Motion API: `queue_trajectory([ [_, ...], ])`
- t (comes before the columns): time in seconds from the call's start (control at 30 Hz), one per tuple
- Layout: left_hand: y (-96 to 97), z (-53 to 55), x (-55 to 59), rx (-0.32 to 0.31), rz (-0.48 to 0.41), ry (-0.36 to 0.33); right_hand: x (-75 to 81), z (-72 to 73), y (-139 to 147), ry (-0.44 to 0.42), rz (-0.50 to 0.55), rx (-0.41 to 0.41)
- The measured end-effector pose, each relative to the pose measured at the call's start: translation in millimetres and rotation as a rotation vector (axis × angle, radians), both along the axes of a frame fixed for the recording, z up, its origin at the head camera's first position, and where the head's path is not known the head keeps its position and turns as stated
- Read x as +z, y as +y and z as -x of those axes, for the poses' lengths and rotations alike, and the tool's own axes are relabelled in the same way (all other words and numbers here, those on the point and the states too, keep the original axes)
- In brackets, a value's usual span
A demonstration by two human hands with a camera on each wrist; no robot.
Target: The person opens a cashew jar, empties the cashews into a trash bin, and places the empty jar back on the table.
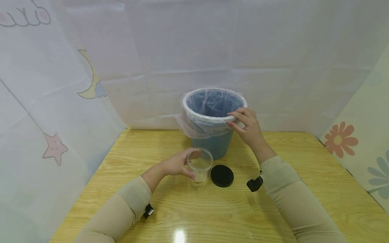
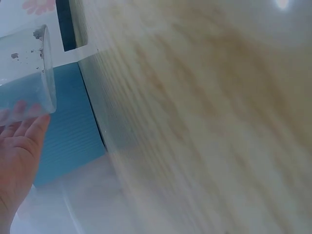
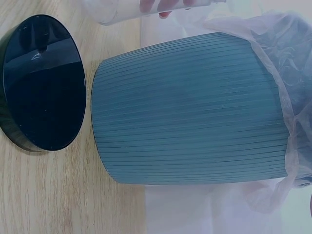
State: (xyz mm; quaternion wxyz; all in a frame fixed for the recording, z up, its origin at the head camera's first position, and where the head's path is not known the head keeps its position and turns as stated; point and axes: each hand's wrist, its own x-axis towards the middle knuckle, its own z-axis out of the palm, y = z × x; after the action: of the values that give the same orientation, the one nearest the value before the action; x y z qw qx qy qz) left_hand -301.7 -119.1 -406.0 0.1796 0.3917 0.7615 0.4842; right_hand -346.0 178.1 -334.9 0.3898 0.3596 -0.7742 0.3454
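Observation:
My left hand grips a clear plastic jar from its left side, fingers behind and thumb in front. The jar has no lid on, and a few dark bits cling inside near its base in the left wrist view, where the jar hangs a little above the table. My right hand holds the near right rim of a blue trash can, fingers over the rim and thumb outside. A thin clear bag lines the can and folds over its white rim. In the right wrist view the can's ribbed side fills the middle.
A round black lid lies on the wooden table, just right of the jar and in front of the can. Behind the can hangs a pale sheet, with printed sheets at both sides.

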Motion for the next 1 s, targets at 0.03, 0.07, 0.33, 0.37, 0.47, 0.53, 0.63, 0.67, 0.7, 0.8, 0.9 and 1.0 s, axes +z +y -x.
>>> queue_trajectory([
  [0.03,-0.3,2.1,-3.4,0.001,0.006,-0.002,-0.2,0.1,0.1,0.001,0.001,-0.002],
  [0.07,-0.6,4.1,-6.4,0.003,0.012,-0.005,-0.4,0.2,0.1,0.003,0.002,-0.001],
  [0.33,-2.0,7.9,-10.3,0.016,0.048,-0.011,-0.4,1.8,-0.5,0.020,0.003,0.001],
  [0.37,-2.3,8.5,-11.0,0.017,0.054,-0.007,-0.5,1.7,-0.5,0.021,0.002,0.001],
  [0.47,-3.0,8.9,-11.7,0.032,0.091,0.010,-0.3,1.2,-0.4,0.013,-0.002,-0.006],
  [0.53,-3.1,9.3,-12.2,0.039,0.112,0.011,-0.4,1.0,-0.4,0.007,-0.007,-0.012],
  [0.63,-3.4,8.7,-11.7,0.049,0.147,0.016,-0.4,0.7,-0.5,-0.005,-0.013,-0.023],
  [0.67,-3.6,8.8,-12.2,0.048,0.150,0.014,-0.5,0.7,-0.5,-0.006,-0.015,-0.024],
  [0.7,-3.7,8.9,-12.5,0.049,0.157,0.015,-0.7,0.8,-0.5,-0.005,-0.015,-0.026],
  [0.8,-4.5,9.1,-13.6,0.049,0.176,0.021,-1.4,1.5,-0.5,-0.003,-0.013,-0.030],
  [0.9,-5.0,9.4,-14.9,0.043,0.191,0.026,-1.8,2.1,-0.4,0.001,-0.003,-0.026],
  [1.0,-5.0,10.6,-16.7,0.030,0.193,0.025,-1.6,1.7,-0.4,-0.001,0.002,-0.022],
])
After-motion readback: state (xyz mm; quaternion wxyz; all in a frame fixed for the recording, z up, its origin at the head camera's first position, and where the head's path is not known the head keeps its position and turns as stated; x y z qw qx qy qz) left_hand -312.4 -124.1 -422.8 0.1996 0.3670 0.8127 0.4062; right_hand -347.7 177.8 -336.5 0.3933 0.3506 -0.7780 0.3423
